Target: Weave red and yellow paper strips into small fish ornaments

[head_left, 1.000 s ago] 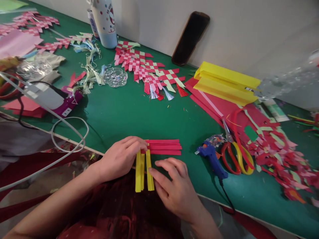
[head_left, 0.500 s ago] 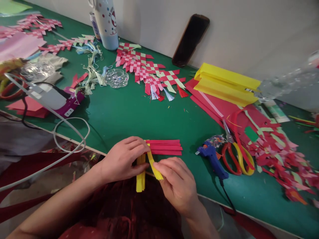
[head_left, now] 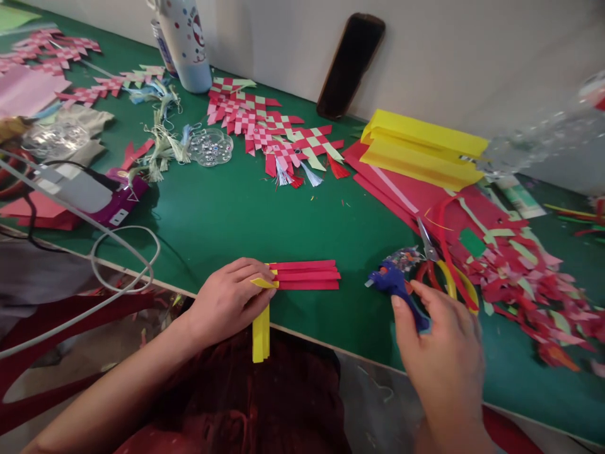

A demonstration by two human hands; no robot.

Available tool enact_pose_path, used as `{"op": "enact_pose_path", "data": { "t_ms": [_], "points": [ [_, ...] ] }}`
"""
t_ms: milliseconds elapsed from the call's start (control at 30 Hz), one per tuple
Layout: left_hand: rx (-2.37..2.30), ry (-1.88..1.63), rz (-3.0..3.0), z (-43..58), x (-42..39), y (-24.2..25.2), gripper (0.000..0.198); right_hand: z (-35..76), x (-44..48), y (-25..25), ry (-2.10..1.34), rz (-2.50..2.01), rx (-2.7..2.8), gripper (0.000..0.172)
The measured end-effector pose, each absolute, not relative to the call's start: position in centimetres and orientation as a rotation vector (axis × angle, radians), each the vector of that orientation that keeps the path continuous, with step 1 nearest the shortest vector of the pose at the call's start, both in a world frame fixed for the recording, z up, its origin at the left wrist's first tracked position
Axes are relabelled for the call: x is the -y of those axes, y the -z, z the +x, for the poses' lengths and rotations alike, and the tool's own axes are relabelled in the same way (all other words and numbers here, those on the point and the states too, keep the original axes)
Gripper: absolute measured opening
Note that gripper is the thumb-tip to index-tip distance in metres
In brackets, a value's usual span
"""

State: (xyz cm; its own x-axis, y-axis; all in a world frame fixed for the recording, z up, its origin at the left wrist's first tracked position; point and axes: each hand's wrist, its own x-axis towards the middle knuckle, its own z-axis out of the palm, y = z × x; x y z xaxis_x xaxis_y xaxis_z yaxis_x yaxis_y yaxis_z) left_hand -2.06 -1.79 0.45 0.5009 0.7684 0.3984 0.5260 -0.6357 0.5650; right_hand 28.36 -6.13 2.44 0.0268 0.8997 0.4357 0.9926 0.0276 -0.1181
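Working on a green matte bench (head_left: 212,214). Containers: tall white dotted bottle (head_left: 182,38) at the wall, contents hidden; clear flower-shaped dish (head_left: 211,146) holds small shiny bits. Your right hand (head_left: 442,359) is over the blue plastic glue gun (head_left: 397,287), fingers curled at its handle; can't tell if they grip. Your left hand (head_left: 231,299), fingers flat and pressed together, pins flat red paper strips (head_left: 307,275) crossing yellow paper strips (head_left: 260,331) at the bench's near edge; the yellows overhang it.
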Motion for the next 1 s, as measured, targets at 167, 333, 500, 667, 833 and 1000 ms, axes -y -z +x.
{"op": "enact_pose_path", "data": {
  "t_ms": [167,333,500,667,833,1000],
  "points": [
    [-1.082,-0.872,2.34,-2.3,1.8,0.0,0.009,29.5,6.3,-0.9,0.226,-2.03,1.906,0.055],
    [-1.083,-0.876,2.328,-2.4,1.7,0.1,0.01,29.9,5.7,-0.5,0.208,-2.062,1.902,0.047],
    [-1.069,-0.868,2.335,-2.5,1.7,0.2,0.01,30.2,5.3,-1.1,0.239,-2.036,1.913,0.037],
    [-1.074,-0.85,2.34,-2.5,1.7,0.1,0.011,30.2,5.8,-2.6,0.249,-2.102,1.692,0.038],
    [-1.078,-0.862,2.326,-2.5,1.7,0.1,0.011,30.3,7.1,-4.2,-0.113,-1.987,1.311,0.047],
    [-1.086,-0.867,2.319,-2.4,1.7,0.1,0.012,27.7,8.8,-4.6,-0.628,-1.702,1.661,0.023]
  ]
}}
